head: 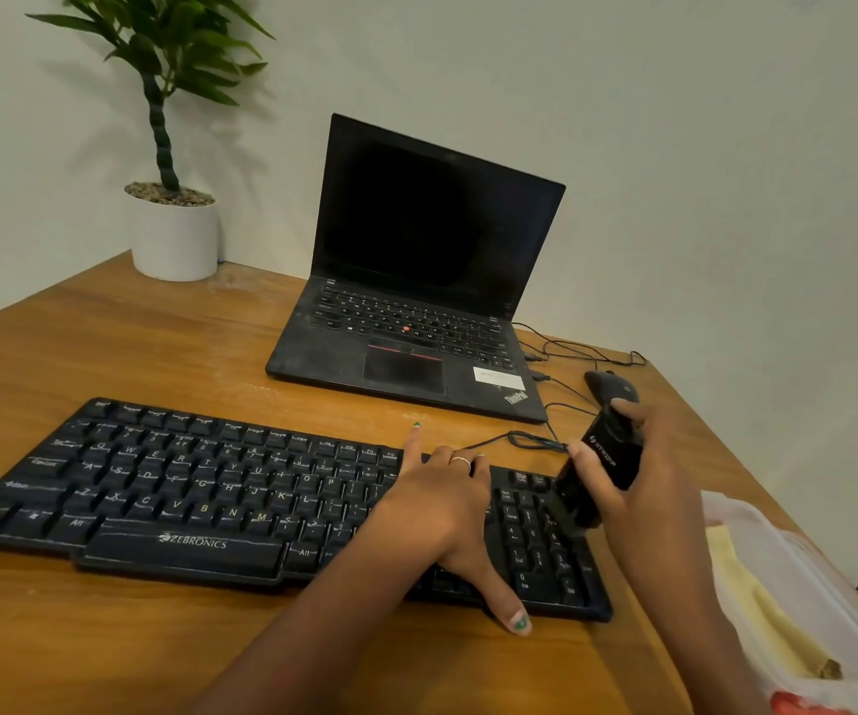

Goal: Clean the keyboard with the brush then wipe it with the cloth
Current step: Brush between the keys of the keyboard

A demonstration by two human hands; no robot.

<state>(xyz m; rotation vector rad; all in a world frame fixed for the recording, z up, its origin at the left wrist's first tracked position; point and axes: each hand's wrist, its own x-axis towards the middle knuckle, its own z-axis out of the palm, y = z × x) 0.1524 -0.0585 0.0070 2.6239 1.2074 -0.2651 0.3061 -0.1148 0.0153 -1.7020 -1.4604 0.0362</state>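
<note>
Your left hand (439, 500) lies flat across the right-middle part of the black Zebronics keyboard (169, 487), fingers straight, thumb reaching over the near edge onto the wooden worktop (107, 637), holding nothing and pressing the board down. Far left at the back stands a potted plant (174, 219) in a white pot against the wall. Behind the keyboard an open ThinkPad laptop (416, 281) sits with a dark screen. To its right a black mouse (609, 387) rests on the worktop, its cable (530, 441) looping toward the keyboard. Your right hand (638, 477) is curled round a black brush (597, 472), tilted, its lower end down on the number pad. At the far right a clear plastic bag (803, 601) holds a yellow cloth (762, 611), just beside your right forearm
</note>
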